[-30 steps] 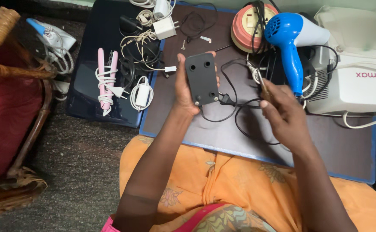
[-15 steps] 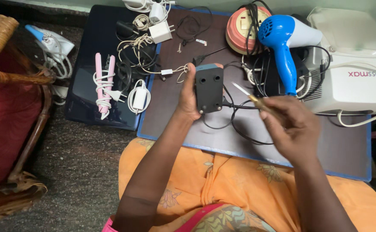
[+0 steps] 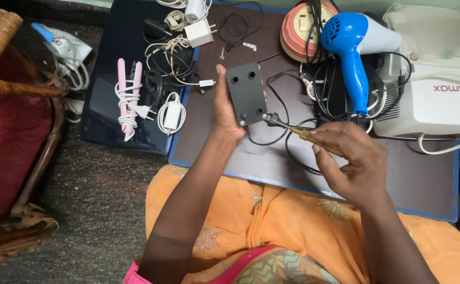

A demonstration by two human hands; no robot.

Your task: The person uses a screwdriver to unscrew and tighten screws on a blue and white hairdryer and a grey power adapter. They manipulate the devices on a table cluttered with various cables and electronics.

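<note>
My left hand [image 3: 224,108] holds a black rectangular adapter box [image 3: 246,92] upright, its screw-hole side facing me, with a black cable running from its lower edge. My right hand [image 3: 352,165] grips a yellow-handled screwdriver [image 3: 304,135]. The tool's tip touches the lower right corner of the box. Both hands hover over a dark brown board [image 3: 272,158] with a blue edge that rests in front of my lap.
A blue and white hair dryer [image 3: 355,44], a round red extension reel [image 3: 304,23], a white machine [image 3: 440,84], tangled black cables [image 3: 335,89], white chargers [image 3: 172,113], a pink hair straightener [image 3: 128,97] and a wicker chair [image 3: 14,131] surround the board.
The box tilted more upright and shifted slightly left. My right hand swung the screwdriver around and brought its tip down onto the box's lower right corner.
</note>
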